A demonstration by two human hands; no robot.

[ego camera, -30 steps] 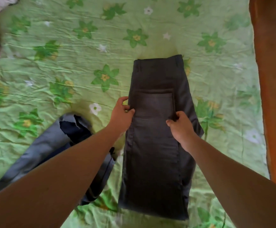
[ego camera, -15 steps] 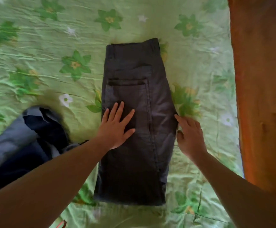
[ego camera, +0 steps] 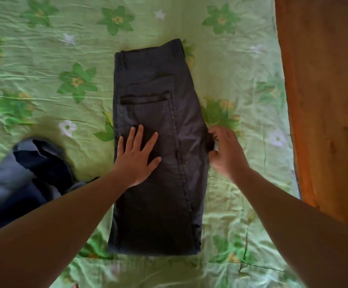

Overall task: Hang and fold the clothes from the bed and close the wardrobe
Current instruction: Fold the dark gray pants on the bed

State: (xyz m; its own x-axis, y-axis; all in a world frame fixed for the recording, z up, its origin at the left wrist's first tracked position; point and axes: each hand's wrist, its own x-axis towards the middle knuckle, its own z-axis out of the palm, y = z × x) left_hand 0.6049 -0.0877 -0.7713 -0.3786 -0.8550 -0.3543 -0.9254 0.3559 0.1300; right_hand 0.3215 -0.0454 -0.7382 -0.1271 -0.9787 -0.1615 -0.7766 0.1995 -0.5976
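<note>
The left hand (ego camera: 136, 159) makes no grip: its fingers (ego camera: 132, 136) are straight and fanned apart, and the palm lies flat on the dark grey trousers (ego camera: 158, 215), just below the back pocket (ego camera: 146, 115). The right hand (ego camera: 228, 154) sits at the trousers' right edge, its grip closed on the cloth, with curled fingertips above and the thumb below pinching a small dark fold between them. The trousers are folded lengthwise into a long, narrow rectangle that lies flat on the bed. The waistband (ego camera: 150, 56) is at the far end and the squared-off fold is nearest the person. The fabric looks like a matte, fairly stiff woven cloth, mostly smooth, with a raised double seam running down the right side and soft creases around the pocket's slit. Beneath them the bed sheet (ego camera: 44, 84) is a thin, glossy light green cloth, finely wrinkled all over and printed with darker green star-shaped flowers with yellow centres and a few small white ones. To the left, well apart from the trousers, a blue-grey garment (ego camera: 23, 177) lies in a rumpled heap, its darker navy inside showing through a gaping fold. Along the right edge runs an orange-brown wooden board (ego camera: 324, 100) with a smooth, faintly mottled grain.
</note>
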